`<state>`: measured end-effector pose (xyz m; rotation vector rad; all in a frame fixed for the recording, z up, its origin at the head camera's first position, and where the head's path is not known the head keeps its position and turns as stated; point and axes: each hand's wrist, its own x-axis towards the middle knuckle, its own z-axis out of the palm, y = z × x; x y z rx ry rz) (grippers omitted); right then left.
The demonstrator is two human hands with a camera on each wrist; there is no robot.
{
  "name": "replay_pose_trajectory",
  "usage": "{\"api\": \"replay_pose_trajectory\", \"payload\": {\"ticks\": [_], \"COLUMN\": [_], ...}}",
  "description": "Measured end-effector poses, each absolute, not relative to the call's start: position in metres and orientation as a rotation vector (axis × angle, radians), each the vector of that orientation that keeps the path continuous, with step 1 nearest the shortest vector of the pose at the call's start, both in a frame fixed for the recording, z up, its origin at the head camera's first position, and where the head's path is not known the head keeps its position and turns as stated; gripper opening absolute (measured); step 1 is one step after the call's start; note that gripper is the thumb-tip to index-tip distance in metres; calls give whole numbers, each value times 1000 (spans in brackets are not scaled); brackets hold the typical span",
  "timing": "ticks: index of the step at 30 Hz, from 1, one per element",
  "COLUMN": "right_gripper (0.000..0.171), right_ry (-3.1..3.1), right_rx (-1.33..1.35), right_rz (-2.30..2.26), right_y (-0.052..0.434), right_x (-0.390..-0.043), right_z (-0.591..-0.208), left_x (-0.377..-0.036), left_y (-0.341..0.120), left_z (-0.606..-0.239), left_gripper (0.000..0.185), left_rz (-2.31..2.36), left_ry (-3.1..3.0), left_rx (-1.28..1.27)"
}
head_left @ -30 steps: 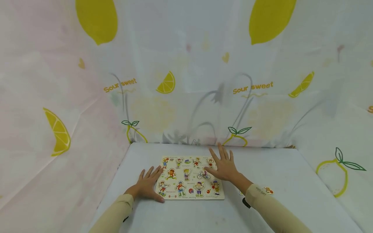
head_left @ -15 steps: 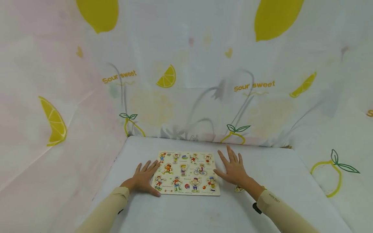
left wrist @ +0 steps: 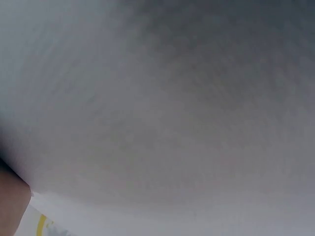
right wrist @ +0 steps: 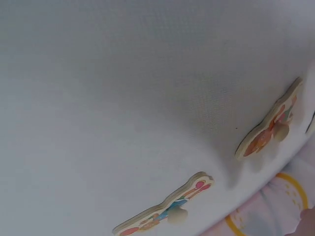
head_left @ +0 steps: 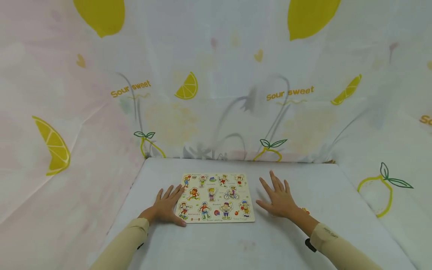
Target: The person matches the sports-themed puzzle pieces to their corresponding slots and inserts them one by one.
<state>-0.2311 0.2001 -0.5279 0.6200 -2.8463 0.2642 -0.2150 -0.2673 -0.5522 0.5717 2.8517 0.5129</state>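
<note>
A cream wooden puzzle board [head_left: 202, 198] printed with children playing sports lies flat at the middle of the white table. My left hand [head_left: 167, 207] rests with spread fingers along the board's left edge, thumb by its lower left corner. Off the board's right side, my right hand [head_left: 280, 199] is spread palm down and holds nothing. Two loose wooden puzzle pieces with round knobs, one with blue on it [right wrist: 165, 207] and one orange-brown [right wrist: 266, 132], lie on the table in the right wrist view. The left wrist view shows mostly plain white cloth.
Beside my right forearm, a small coloured piece [head_left: 305, 210] shows partly on the table [head_left: 216, 247]. A white curtain with lemon prints [head_left: 209, 120] stands behind the table and at both sides. At the right wrist view's edge, part of another flat piece [right wrist: 311, 123] is cut off.
My right hand has moved off the board's upper right part to the right and now hovers apart from it. The left hand stays at the board's left edge. The head view has shifted slightly.
</note>
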Motion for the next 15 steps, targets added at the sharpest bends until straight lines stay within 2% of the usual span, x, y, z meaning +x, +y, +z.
{"api": "replay_pose_trajectory", "payload": {"ticks": [10, 15], "right_gripper": [82, 82], "right_ry": [-2848, -2774], "right_rx": [578, 580], "right_rz": [369, 405], "right_y": [221, 227], "right_x": [-209, -205], "right_z": [-536, -537], "left_x": [-223, -222], "left_y": [-269, -271], "left_z": [-570, -563], "left_gripper": [148, 147], "left_rz": [459, 488], "left_ry": [2876, 2872], "left_rx": [548, 579]}}
